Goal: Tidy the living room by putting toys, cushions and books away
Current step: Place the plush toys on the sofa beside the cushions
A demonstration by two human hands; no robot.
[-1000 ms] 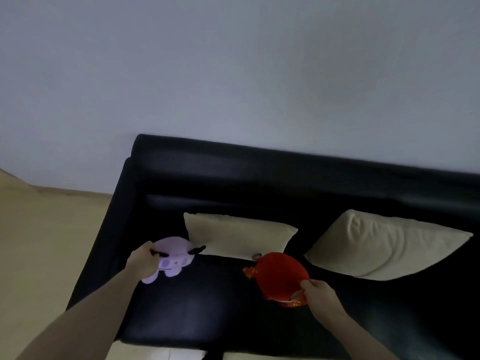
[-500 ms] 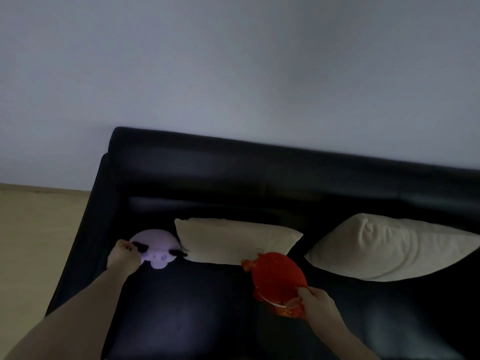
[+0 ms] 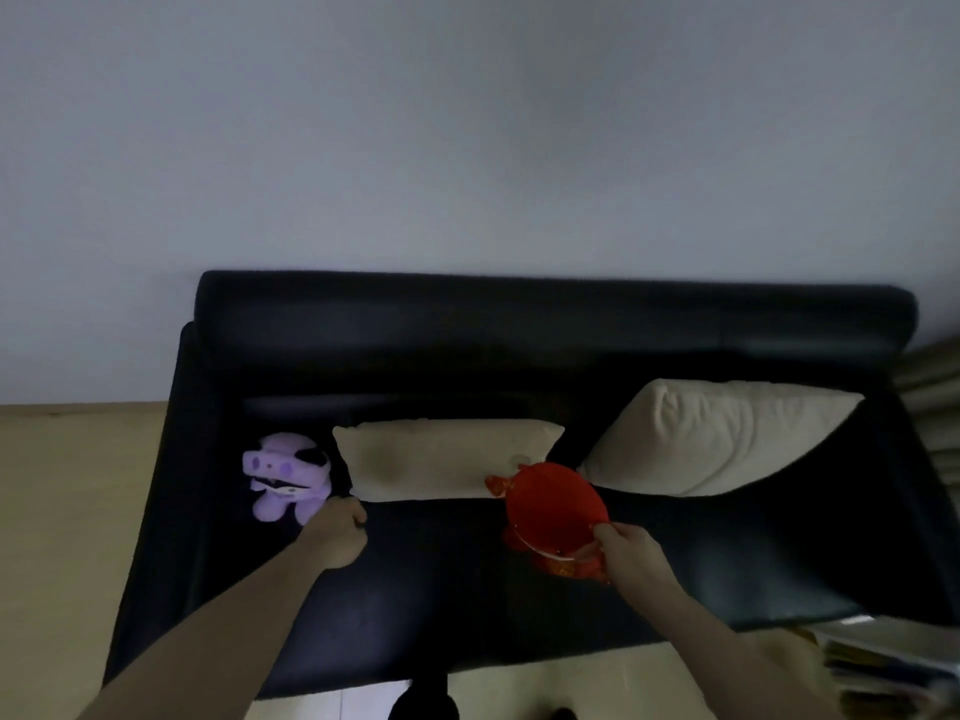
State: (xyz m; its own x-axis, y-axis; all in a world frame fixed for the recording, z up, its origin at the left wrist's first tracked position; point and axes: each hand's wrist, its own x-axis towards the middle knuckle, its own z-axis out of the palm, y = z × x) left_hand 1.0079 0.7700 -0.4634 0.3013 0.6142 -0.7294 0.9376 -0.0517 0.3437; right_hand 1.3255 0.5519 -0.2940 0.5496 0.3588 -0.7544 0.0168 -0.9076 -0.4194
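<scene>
A purple plush toy [image 3: 288, 475] sits upright on the left end of the black sofa [image 3: 519, 324], against the backrest. My left hand [image 3: 337, 535] is just right of it and apart from it, fingers curled with nothing in them, near the lower left corner of a flat cream cushion [image 3: 441, 457]. My right hand [image 3: 631, 556] grips the lower edge of a red plush toy [image 3: 550, 511] and holds it over the middle of the seat. A second, plumper cream cushion [image 3: 717, 436] leans on the right part of the sofa.
A stack of books or papers [image 3: 883, 662] lies at the lower right, in front of the sofa. Curtain folds [image 3: 935, 402] hang at the right edge. Pale wooden floor [image 3: 67, 511] lies left of the sofa. A plain wall rises behind it.
My left hand set the purple toy against the backrest, let it go and drew back to the right. The red toy stays in my right hand; the view shifted right.
</scene>
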